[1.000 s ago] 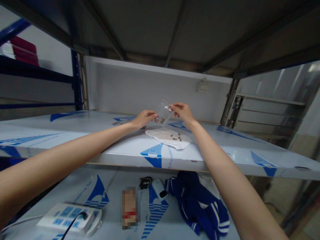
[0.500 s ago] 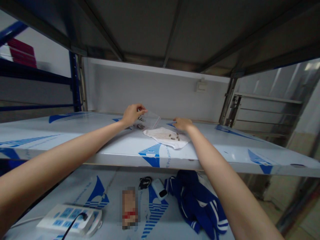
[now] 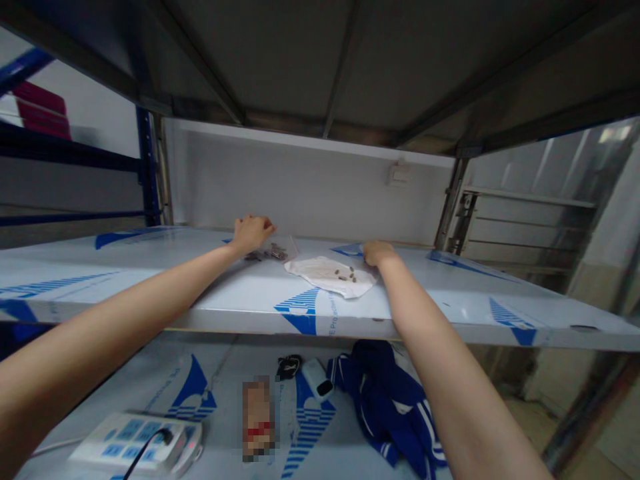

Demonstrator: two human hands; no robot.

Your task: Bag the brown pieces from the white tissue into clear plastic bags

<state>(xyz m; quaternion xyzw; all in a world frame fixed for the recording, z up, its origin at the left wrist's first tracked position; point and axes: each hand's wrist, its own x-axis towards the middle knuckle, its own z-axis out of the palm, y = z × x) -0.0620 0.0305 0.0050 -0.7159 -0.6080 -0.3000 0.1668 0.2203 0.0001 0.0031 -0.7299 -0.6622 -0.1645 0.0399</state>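
My left hand [image 3: 253, 233] is just above the left part of a clear plastic bag [image 3: 291, 245], its fingers loosely bent and apart from the bag as far as I can see. Inside the bag, which lies low on the shelf, are several small dark brown pieces [image 3: 278, 251]. A crumpled white cloth or paper sheet [image 3: 313, 269] is spread right of it, with several small brownish pieces [image 3: 343, 277] on its right half. Beyond that sheet's right edge, my right hand [image 3: 379, 253] is curled closed near the shelf surface; its fingertips are hidden.
The shelf [image 3: 200, 293] has blue-printed film, with another shelf [image 3: 280, 60] overhead. Below lie a power strip [image 3: 133, 440], a blurred-out item [image 3: 258, 417], a black item [image 3: 289, 367], a light blue device [image 3: 316, 379] and blue clothing [image 3: 390, 407]. Metal posts [image 3: 451, 200] stand behind.
The plastic bag, earlier held up by my left hand, now lies lower on the shelf. My left hand has shifted left; my right hand has moved slightly right and its fingers have curled in.
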